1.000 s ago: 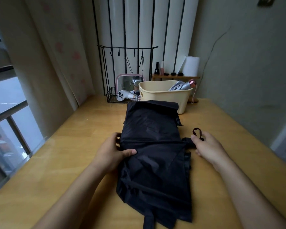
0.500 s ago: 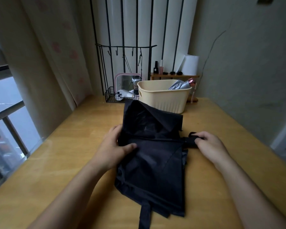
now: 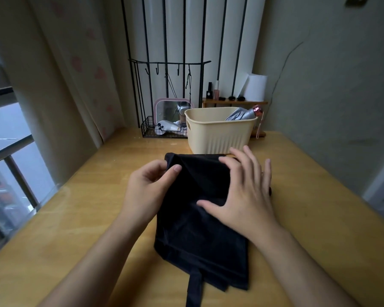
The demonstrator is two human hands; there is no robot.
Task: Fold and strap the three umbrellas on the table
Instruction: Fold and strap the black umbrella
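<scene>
Two hands share one black umbrella (image 3: 200,229), which lies flat on the bench (image 3: 75,218) in the middle, its strap (image 3: 194,289) trailing toward the near edge. At its far left corner the left hand (image 3: 148,185) pinches the cloth between thumb and curled fingers, likely to keep the fold line taut. To the right, the right hand (image 3: 246,200) lies on the canopy with fingers straight and spread, gripping nothing, probably pressing the panels flat so they do not spring apart. Behind it a basket (image 3: 220,138) holds a silver umbrella (image 3: 242,115), seemingly one already done; a third is not visible.
</scene>
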